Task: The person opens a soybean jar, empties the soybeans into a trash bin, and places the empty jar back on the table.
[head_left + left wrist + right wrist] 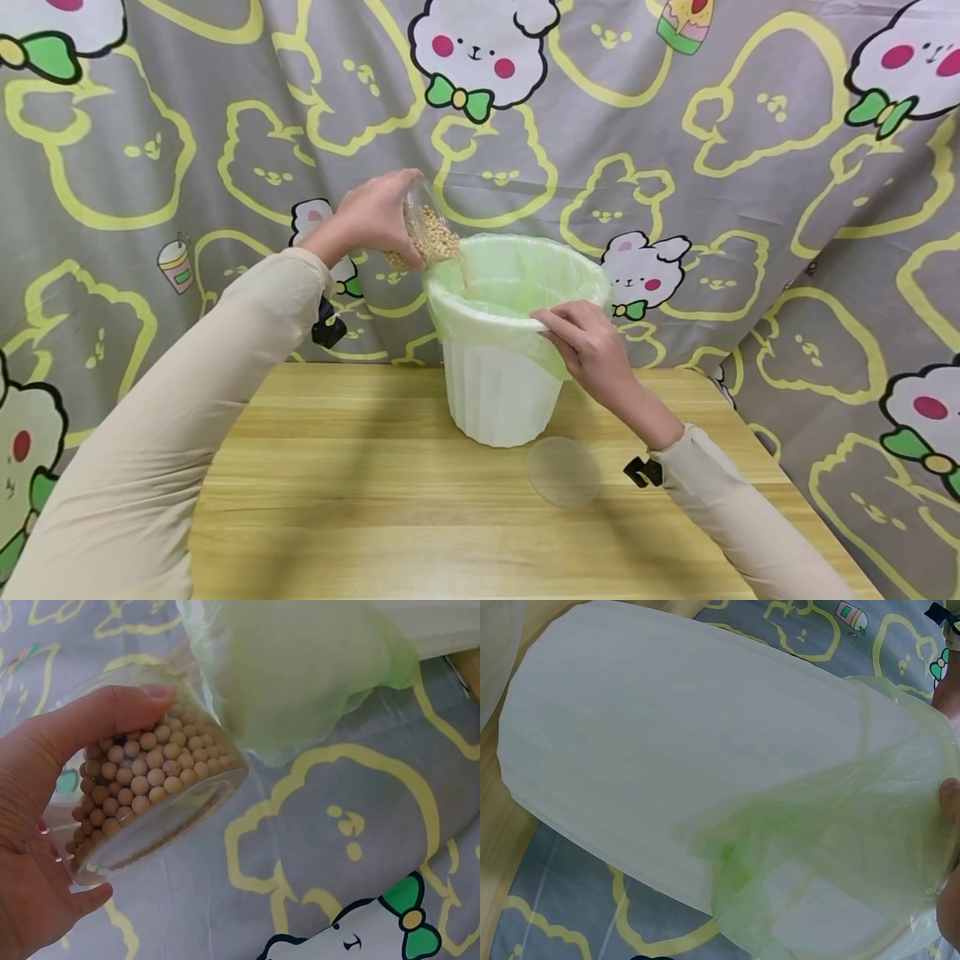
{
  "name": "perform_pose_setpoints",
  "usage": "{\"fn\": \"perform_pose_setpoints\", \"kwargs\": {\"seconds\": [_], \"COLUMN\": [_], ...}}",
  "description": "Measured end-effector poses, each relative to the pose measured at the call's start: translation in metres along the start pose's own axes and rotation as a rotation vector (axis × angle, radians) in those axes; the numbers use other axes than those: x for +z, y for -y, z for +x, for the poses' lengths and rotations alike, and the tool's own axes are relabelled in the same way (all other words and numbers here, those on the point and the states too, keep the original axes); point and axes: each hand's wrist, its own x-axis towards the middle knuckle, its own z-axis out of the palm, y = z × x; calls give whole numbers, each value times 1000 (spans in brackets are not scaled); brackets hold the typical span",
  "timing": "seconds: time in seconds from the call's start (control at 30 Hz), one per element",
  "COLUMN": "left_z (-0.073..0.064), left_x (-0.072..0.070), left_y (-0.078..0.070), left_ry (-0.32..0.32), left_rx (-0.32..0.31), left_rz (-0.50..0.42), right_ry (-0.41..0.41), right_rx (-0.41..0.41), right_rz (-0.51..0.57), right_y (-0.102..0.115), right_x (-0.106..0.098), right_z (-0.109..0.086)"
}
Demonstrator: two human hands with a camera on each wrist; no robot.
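Note:
My left hand point(378, 218) grips a clear jar point(124, 847) of small round beige balls point(154, 761), fingers and thumb wrapped round its sides. The jar is tipped on its side at the left rim of a white ribbed trash bin point(498, 392), its mouth toward the inside. A thin stream of balls point(465, 275) falls from it into the bin. A pale green trash bag point(810, 817) lines the bin and folds over the rim. On the near right side, my right hand point(588, 346) pinches the bag-covered rim. The bin's bottom inside is hidden.
On the wooden table point(420, 517), a round translucent lid point(564, 472) lies flat just in front of the bin. A grey curtain point(630, 50) with cartoon rabbits hangs close behind the table and along its right side. Both wrists carry black mounts.

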Motion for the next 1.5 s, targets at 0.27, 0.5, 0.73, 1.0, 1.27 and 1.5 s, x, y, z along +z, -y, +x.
{"fn": "perform_pose_setpoints", "kwargs": {"seconds": [0.27, 0.5, 0.73, 1.0, 1.27, 1.5], "left_z": [1, 1, 2, 4, 7, 9], "left_x": [4, 4, 4, 7, 13, 18], "left_y": [0, -3, -6, -9, -9, -12], "left_ry": [-18, -21, -28, -44, -88, -121], "left_rx": [18, 33, 58, 80, 132, 181], "left_rz": [40, 57, 80, 103, 125, 138], "right_ry": [0, -1, -7, -7, -7, -10], "right_rx": [1, 10, 0, -3, -4, -9], "right_rz": [0, 9, 4, 2, 1, 4], "right_y": [0, -1, -2, -3, -2, -2], "right_x": [0, 1, 1, 2, 2, 2], "right_z": [1, 0, 0, -1, -1, -1]}}
